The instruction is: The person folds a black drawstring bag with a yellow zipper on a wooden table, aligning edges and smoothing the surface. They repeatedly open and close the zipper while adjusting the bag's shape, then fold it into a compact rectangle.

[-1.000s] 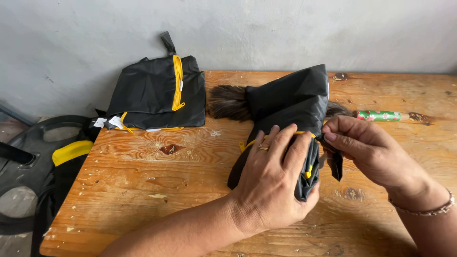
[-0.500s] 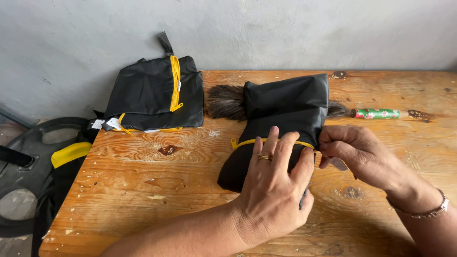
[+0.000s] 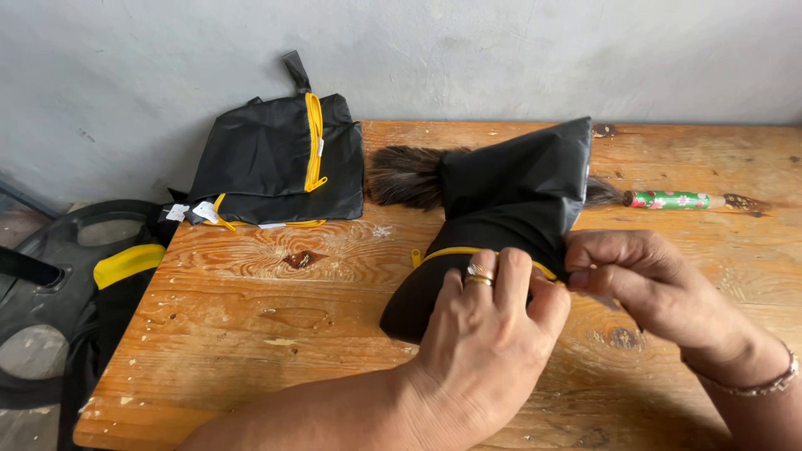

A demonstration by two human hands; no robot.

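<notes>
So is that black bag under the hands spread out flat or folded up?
Folded: the black bag is doubled over, its yellow zipper curving across the fold, pressed by the left hand.

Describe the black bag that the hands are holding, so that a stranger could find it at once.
On the wooden table against the grey wall, look near the front middle, under the left hand and beside the right hand. That black bag has a yellow zip and lies across a feather duster; the other bag, at the back left corner, lies flat and untouched.

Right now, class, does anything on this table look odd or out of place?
Yes: a feather duster lies half hidden under the black pouch both hands work on. The wooden table is scuffed and stained near its front edge.
</notes>
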